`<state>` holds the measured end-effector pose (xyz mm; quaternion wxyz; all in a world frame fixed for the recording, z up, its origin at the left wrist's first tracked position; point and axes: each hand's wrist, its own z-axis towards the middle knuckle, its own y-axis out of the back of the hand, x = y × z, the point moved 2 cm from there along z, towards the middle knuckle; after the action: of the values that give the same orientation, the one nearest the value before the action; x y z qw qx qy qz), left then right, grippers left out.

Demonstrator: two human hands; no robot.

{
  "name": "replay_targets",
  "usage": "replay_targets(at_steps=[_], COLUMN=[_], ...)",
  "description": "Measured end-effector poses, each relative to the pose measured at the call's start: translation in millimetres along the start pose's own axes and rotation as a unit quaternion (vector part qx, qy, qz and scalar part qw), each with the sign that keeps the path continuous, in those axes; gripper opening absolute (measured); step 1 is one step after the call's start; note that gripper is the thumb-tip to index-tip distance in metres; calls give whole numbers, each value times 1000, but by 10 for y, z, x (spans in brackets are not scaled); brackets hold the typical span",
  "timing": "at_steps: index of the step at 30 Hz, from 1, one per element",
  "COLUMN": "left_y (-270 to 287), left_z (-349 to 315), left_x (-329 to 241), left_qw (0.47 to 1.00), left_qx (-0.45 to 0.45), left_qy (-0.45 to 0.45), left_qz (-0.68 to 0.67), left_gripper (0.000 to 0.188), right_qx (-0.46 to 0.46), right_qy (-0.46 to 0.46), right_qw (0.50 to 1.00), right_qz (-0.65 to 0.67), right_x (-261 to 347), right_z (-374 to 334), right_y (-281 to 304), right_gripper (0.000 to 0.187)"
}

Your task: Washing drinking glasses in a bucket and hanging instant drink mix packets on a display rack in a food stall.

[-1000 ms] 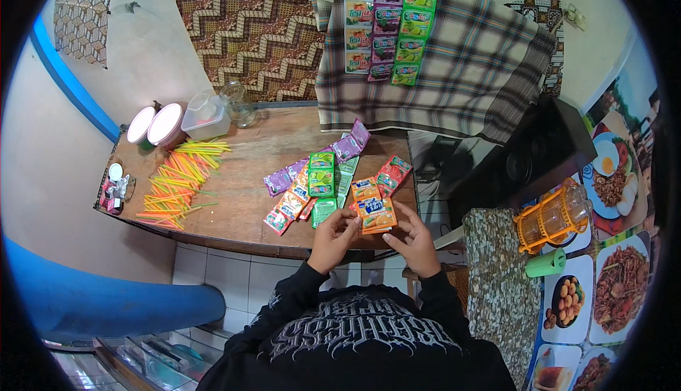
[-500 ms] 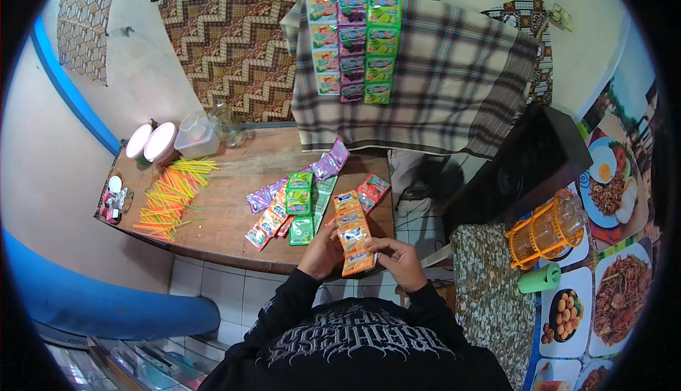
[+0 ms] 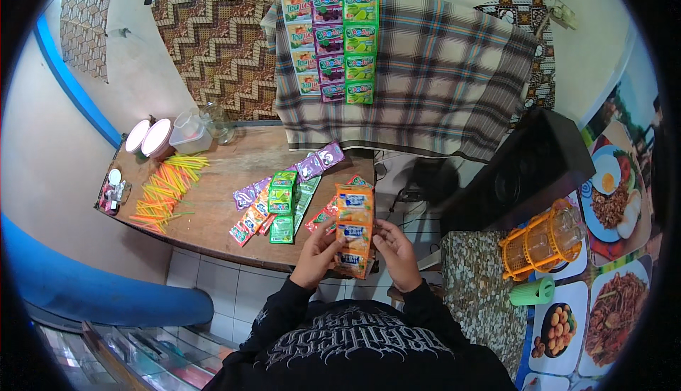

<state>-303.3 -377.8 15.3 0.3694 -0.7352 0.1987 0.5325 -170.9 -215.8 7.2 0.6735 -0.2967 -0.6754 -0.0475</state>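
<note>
A strip of orange drink sachets hangs upright between my hands, over the table's front edge. My left hand grips its left edge, the thumb lying on the front. From the other side my right hand pinches the right edge. Behind the strip a red sachet strip lies on the table, partly covered from sight. Left of it is a pile with a green sachet strip, an orange-red sachet strip and a long purple sachet strip.
Yellow and orange straws are spread on the wooden table, near tubs and a clear container. Three sachet strips hang on a plaid cloth. At right stand a black speaker and an orange glass rack.
The orange strip has been turned upright and shifted slightly, its front now squarely visible. My right hand has moved up along its right edge. The whole view has shifted a little.
</note>
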Motion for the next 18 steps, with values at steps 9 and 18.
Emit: replay_targets(at_steps=[9,18], left_y=[-28,289], left_z=[-209,-136], left_x=[-125,-142], left_qw=[985,993], left_qx=[105,25], left_qy=[-28,-90], left_qz=[133,76], left_gripper=[71,27], right_qx=[-17,1], right_qy=[103,80], right_qw=[994,987], right_qz=[-41,-137], right_x=[234,96], right_z=[-46,-150], right_y=[-136,-284], right_gripper=[37,39])
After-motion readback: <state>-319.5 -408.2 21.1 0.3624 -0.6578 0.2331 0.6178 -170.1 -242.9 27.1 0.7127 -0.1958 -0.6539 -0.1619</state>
